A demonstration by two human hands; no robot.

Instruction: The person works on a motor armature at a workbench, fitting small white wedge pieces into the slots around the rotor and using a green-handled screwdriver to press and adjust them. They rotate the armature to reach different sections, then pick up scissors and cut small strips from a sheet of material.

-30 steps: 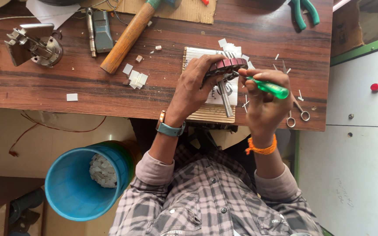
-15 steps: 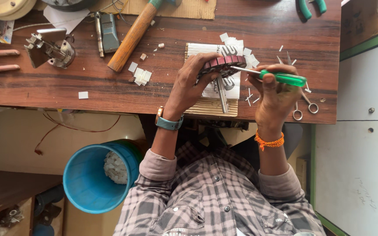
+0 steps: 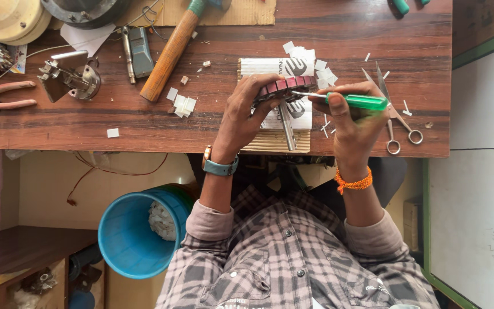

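My left hand [image 3: 246,114] is wrapped around a round, dark red slotted core [image 3: 284,87] with a steel shaft [image 3: 286,126] pointing back toward me, holding it tilted just above the corrugated cardboard pad [image 3: 270,140] on the wooden bench [image 3: 212,123]. My right hand [image 3: 353,120] is closed on a green-handled screwdriver [image 3: 357,102], its thin tip [image 3: 301,94] touching the core's rim. Small white paper slips [image 3: 181,104] lie scattered about (cut ones, I judge, given the scissors [image 3: 393,117] just beside my right hand). How many slots are already lined I cannot tell; my fingers hide most of them, so the work looks midway at best.
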